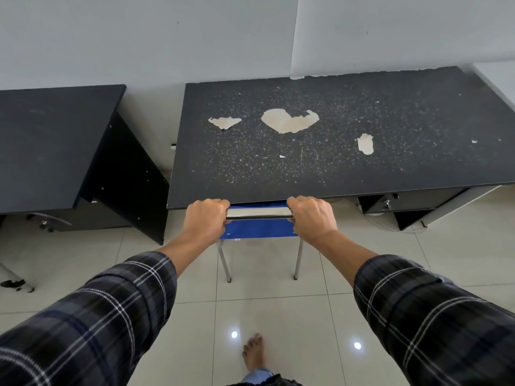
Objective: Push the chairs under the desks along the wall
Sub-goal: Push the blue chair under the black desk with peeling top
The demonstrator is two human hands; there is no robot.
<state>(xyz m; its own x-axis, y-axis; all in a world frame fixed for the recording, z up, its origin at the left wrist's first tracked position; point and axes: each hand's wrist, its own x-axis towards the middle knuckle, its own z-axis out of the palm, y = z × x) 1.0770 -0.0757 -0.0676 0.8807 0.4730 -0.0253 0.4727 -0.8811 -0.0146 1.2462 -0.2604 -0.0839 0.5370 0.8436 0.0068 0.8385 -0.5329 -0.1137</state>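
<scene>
A blue chair [257, 229] with metal legs stands tucked under a black desk [390, 151] against the wall; only its backrest and two rear legs show. The desk top is scratched, with patches of peeled surface. My left hand [206, 218] grips the left end of the chair's top rail. My right hand [310, 218] grips the right end. Both sets of knuckles sit at the desk's front edge.
A second black desk [53, 140] stands to the left, with a narrow gap between the two. A drawer unit [395, 203] with a key hangs under the right of the near desk. Pale floor tiles [278, 316] lie underfoot, my bare foot [253, 355] on them.
</scene>
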